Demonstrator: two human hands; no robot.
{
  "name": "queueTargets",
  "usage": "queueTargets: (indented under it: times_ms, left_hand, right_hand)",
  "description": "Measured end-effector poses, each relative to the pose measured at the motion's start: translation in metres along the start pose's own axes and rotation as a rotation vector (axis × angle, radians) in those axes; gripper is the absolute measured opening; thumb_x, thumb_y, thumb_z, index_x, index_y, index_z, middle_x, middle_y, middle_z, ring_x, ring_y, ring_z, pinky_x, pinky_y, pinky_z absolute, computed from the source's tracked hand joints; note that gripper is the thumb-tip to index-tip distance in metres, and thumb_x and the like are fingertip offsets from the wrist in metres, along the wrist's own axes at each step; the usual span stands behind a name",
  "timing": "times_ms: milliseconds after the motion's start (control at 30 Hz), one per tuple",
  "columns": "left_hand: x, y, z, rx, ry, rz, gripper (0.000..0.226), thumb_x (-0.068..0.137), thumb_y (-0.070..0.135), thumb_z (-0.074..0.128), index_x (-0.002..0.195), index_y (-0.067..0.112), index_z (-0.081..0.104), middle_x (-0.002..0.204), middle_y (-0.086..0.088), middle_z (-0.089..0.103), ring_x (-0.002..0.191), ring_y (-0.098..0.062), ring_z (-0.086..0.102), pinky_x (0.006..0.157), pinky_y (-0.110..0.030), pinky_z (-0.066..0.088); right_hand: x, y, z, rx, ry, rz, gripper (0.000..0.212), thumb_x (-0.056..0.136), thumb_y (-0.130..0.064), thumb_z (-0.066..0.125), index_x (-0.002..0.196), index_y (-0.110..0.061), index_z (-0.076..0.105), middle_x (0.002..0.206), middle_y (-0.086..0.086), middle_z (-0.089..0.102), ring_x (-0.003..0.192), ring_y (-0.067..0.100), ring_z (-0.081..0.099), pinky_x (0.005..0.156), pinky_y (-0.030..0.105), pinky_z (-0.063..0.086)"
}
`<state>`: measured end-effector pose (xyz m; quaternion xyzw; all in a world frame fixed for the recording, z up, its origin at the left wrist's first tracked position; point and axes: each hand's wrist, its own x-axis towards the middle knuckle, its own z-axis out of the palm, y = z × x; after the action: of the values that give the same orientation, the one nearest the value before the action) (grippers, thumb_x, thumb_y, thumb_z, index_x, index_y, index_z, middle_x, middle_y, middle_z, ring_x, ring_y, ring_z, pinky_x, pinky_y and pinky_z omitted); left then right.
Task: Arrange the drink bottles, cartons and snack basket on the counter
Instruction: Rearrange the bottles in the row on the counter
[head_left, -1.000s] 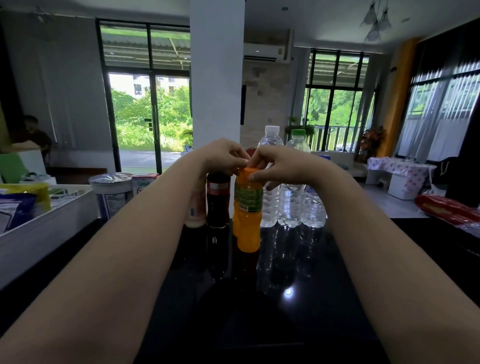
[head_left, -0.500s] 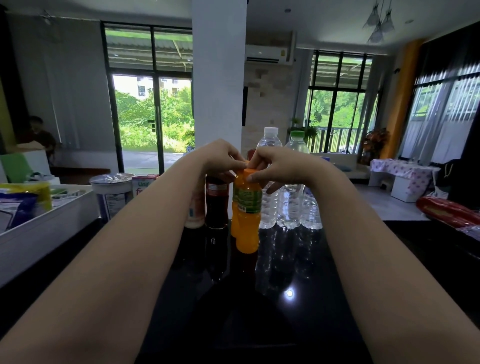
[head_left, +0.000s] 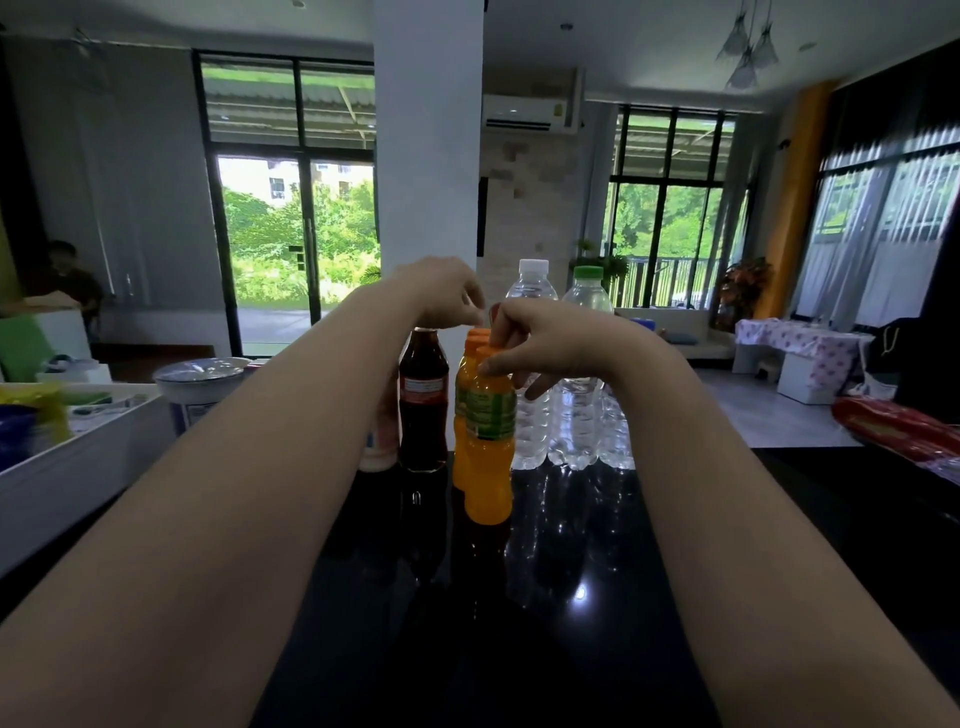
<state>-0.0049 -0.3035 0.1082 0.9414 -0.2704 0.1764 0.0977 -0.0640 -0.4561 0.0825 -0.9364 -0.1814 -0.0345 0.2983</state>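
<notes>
Several orange juice bottles stand in a tight row on the black counter (head_left: 519, 623). My right hand (head_left: 550, 345) pinches the orange cap of the front orange juice bottle (head_left: 488, 447). My left hand (head_left: 441, 293) hovers just above the caps, fingers loosely curled, with nothing seen in them. It hides the top of the cola bottle (head_left: 423, 410) left of the juice. A pale pink bottle (head_left: 378, 457) peeks out behind my left forearm. Two clear water bottles stand to the right, one white-capped (head_left: 532, 291), one green-capped (head_left: 587, 296).
A white snack basket (head_left: 78, 467) with a yellow packet (head_left: 39, 410) sits at the counter's left edge. Beside it stands a white tub with a foil lid (head_left: 200, 376). A red packet (head_left: 898, 434) lies at the far right. A person sits far left in the room.
My left hand has come off the orange bottle's cap and risen up and to the left. My right hand keeps its pinch on the cap.
</notes>
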Motion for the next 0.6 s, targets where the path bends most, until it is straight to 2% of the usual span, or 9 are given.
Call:
queueTargets:
  times_ms: [100, 200, 267, 367, 467, 533, 600]
  left_hand:
    - [0.014, 0.001, -0.002, 0.017, -0.236, -0.004, 0.031, 0.094, 0.026, 0.057, 0.120, 0.012, 0.065, 0.109, -0.004, 0.063, 0.096, -0.014, 0.051, 0.089, -0.031, 0.040]
    - [0.022, -0.003, -0.003, 0.001, -0.346, -0.016, 0.031, 0.094, 0.028, 0.057, 0.121, 0.017, 0.065, 0.103, 0.002, 0.057, 0.098, -0.014, 0.049, 0.089, -0.031, 0.040]
    - [0.025, -0.007, 0.000, -0.021, -0.344, -0.020, 0.026, 0.093, 0.029, 0.059, 0.116, 0.019, 0.066, 0.098, 0.005, 0.057, 0.094, -0.013, 0.050, 0.086, -0.031, 0.041]
    - [0.029, -0.013, 0.007, -0.056, -0.267, -0.016, 0.011, 0.093, 0.028, 0.059, 0.096, 0.020, 0.066, 0.079, 0.009, 0.057, 0.073, -0.008, 0.048, 0.078, -0.028, 0.040]
    - [0.029, -0.016, 0.011, -0.062, -0.207, -0.023, 0.017, 0.093, 0.029, 0.058, 0.082, 0.018, 0.064, 0.071, 0.009, 0.057, 0.066, -0.005, 0.047, 0.071, -0.026, 0.039]
    - [0.027, -0.017, 0.011, -0.082, -0.199, -0.030, 0.020, 0.094, 0.032, 0.057, 0.090, 0.015, 0.067, 0.075, 0.007, 0.059, 0.070, -0.007, 0.049, 0.067, -0.026, 0.039]
    - [0.025, -0.018, 0.010, -0.108, -0.201, -0.029, 0.026, 0.094, 0.032, 0.056, 0.107, 0.013, 0.069, 0.090, 0.004, 0.061, 0.084, -0.012, 0.053, 0.077, -0.029, 0.039]
  right_hand:
    - [0.003, -0.001, -0.002, -0.009, -0.031, 0.012, 0.022, 0.086, -0.020, 0.069, 0.094, -0.018, 0.049, 0.105, 0.008, 0.060, 0.088, 0.023, 0.068, 0.068, 0.034, 0.061]
    - [0.006, -0.003, -0.004, -0.032, -0.063, 0.022, 0.021, 0.087, -0.019, 0.068, 0.093, -0.019, 0.048, 0.105, 0.009, 0.060, 0.089, 0.023, 0.068, 0.070, 0.035, 0.061]
    - [0.008, -0.004, -0.005, -0.040, -0.075, 0.024, 0.021, 0.087, -0.018, 0.068, 0.093, -0.019, 0.048, 0.103, 0.008, 0.060, 0.089, 0.023, 0.068, 0.070, 0.035, 0.061]
    - [0.009, -0.004, -0.005, -0.033, -0.075, 0.028, 0.022, 0.087, -0.018, 0.068, 0.094, -0.018, 0.048, 0.103, 0.008, 0.060, 0.089, 0.024, 0.067, 0.069, 0.034, 0.061]
    - [0.009, -0.004, -0.005, -0.031, -0.076, 0.032, 0.023, 0.087, -0.018, 0.069, 0.096, -0.016, 0.048, 0.103, 0.009, 0.060, 0.087, 0.023, 0.067, 0.068, 0.034, 0.061]
    - [0.009, -0.004, -0.005, -0.025, -0.080, 0.035, 0.024, 0.086, -0.018, 0.069, 0.098, -0.016, 0.048, 0.104, 0.008, 0.060, 0.087, 0.022, 0.067, 0.067, 0.033, 0.061]
    - [0.009, -0.004, -0.005, -0.020, -0.081, 0.035, 0.023, 0.086, -0.019, 0.069, 0.096, -0.017, 0.049, 0.103, 0.007, 0.059, 0.087, 0.022, 0.067, 0.066, 0.033, 0.061]
